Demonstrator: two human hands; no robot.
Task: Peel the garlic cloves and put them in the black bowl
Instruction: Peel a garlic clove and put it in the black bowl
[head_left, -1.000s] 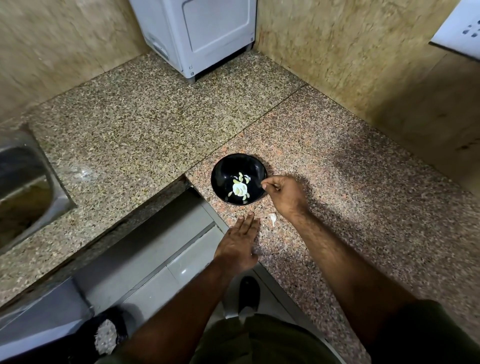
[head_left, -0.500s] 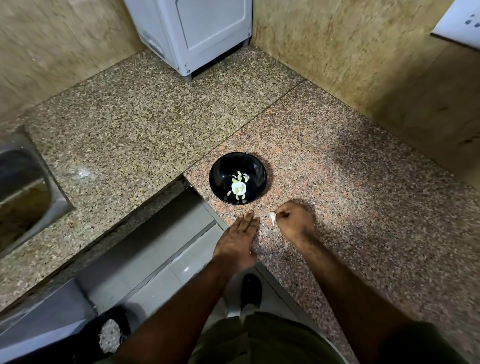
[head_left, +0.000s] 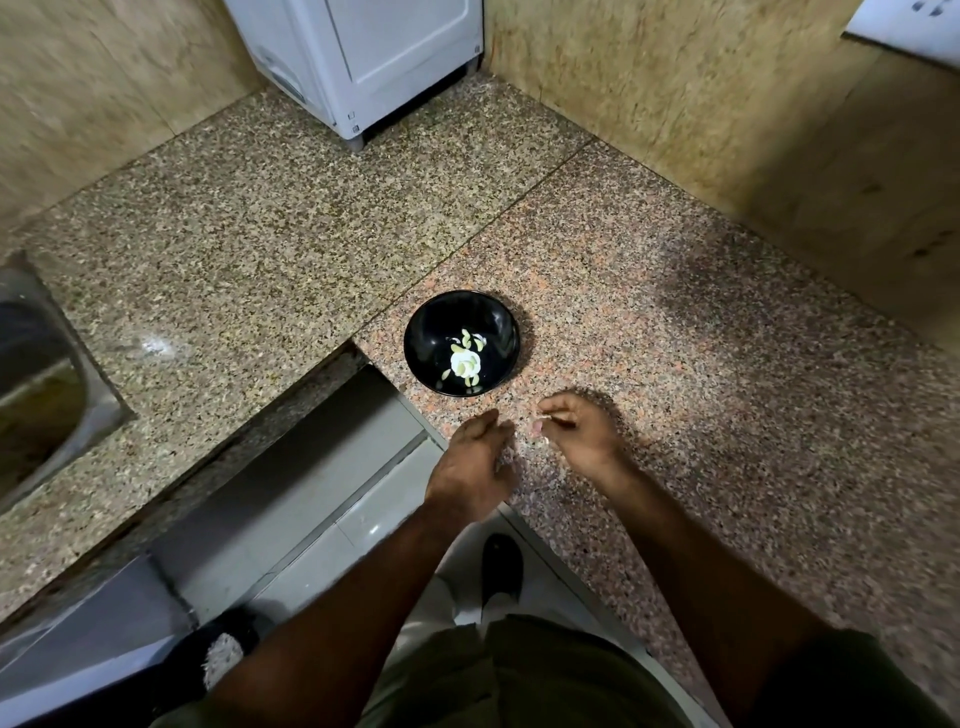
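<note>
Seen from the head camera, a person stands at the inner corner of an L-shaped speckled granite surface (head_left: 701, 364), both bare forearms reaching forward and down. The black bowl (head_left: 422, 332) sits near the surface's edge, just beyond the hands, with several pale peeled garlic cloves (head_left: 465, 364) gathered at its bottom.

The right hand (head_left: 582, 428) hovers just on the near side of the bowl, fingers curled inward; between thumb and fingertips a small pale object shows — apparently an unpeeled garlic clove (head_left: 545, 440), though blur makes its outline unsure. The left hand (head_left: 475, 462) lies just beside it at the surface's edge, its fingers loosely bent and pointing toward the right hand; it holds nothing that can be seen. The two hands are close but apart.

At the far end of the surface stands a white appliance (head_left: 374, 57) against beige stone-patterned walls. A steel sink (head_left: 47, 384) is set into the surface at the left. Below, a pale tiled floor (head_left: 332, 519) shows — along with a dark shoe (head_left: 501, 566) and olive-green clothing.
</note>
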